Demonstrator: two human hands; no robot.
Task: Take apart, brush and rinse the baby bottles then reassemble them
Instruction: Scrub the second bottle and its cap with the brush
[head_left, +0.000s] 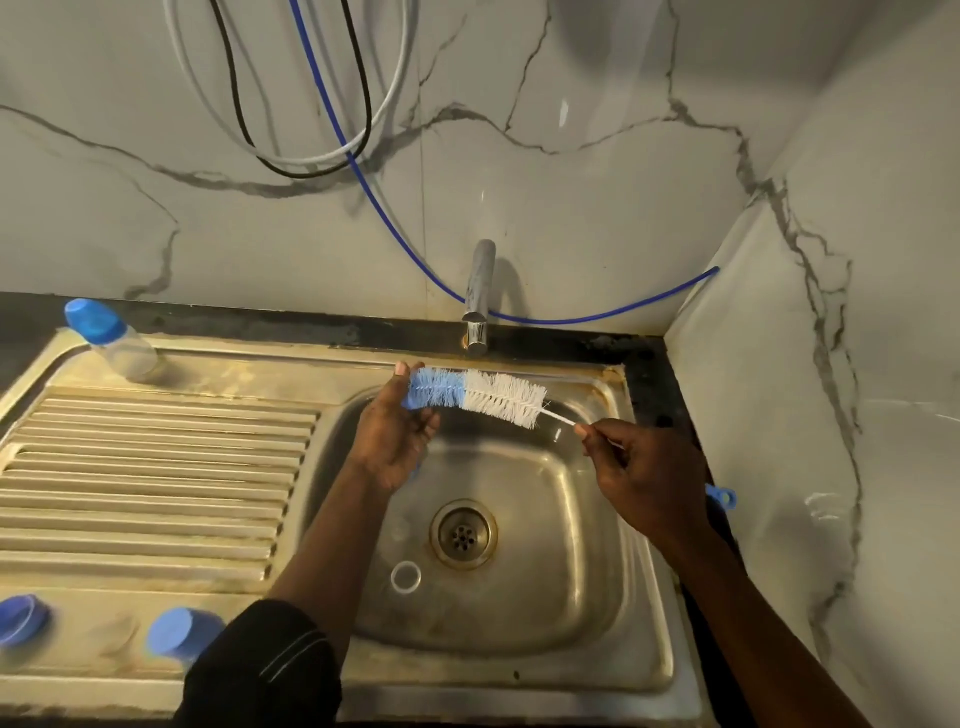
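Closest to us, at the front left of the steel sink (644, 670), sit two blue caps (179, 634), one of them half cut off by the frame edge (21, 618) and both a bit blurry. In the basin a clear ring (406, 577) lies just beside the drain (462, 535).

Above the basin we've got the bottle brush (478, 395) held roughly level between both hands. Our left grip (392, 441) is curled round the blue bristle tip, thumb on top. Our right grip (644, 478) pinches the thin wire stem just past the white bristles, and the blue handle end (723, 498) pokes out behind that wrist.

Further back, a baby bottle (117, 340) with its blue cap on stands at the far left corner of the ribbed drainboard (156, 467), well apart from the brush. Behind the basin is the tap (480, 296), and a blue hose (597, 317) runs along the marble wall.
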